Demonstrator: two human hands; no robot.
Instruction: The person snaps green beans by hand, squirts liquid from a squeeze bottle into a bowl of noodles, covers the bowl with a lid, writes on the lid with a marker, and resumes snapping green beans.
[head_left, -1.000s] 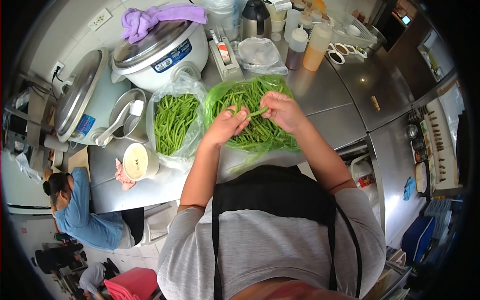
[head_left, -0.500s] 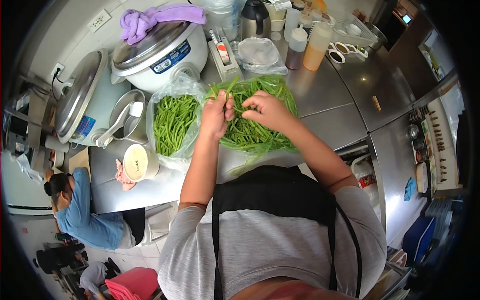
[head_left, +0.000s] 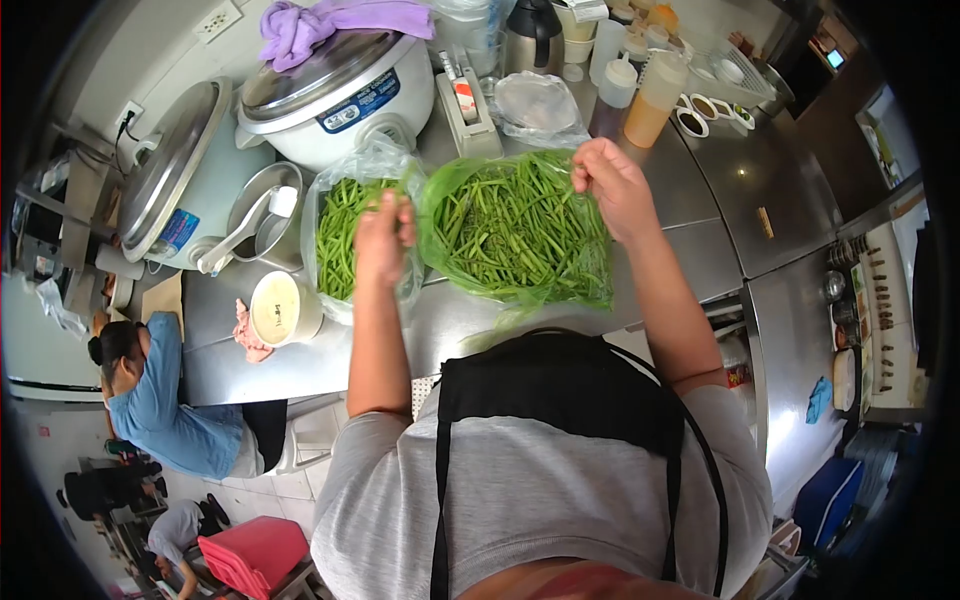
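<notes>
My left hand [head_left: 382, 240] is closed and slightly blurred, over the right part of a clear plastic bag [head_left: 405, 290] of cut green beans [head_left: 340, 240]. Blurred green bean tips stick out at its fingers. Just right of it, a green plastic bag [head_left: 432, 245] lies open, full of longer green beans [head_left: 515, 230]. At that bag's upper right corner is my right hand [head_left: 615, 188], its fingers curled together. Whether anything is pinched in them I cannot make out.
Two rice cookers [head_left: 335, 100] stand at the back left, near a metal pot [head_left: 265, 215] with a ladle. A lidded tub [head_left: 285, 308] sits at the front left. Sauce bottles [head_left: 657, 98] stand behind the beans. A person in blue [head_left: 185, 410] leans on the counter's left end.
My hands have moved apart: the left one leftward and down over the clear bag, the right one rightward to the green bag's corner. The whole view has shifted slightly.
</notes>
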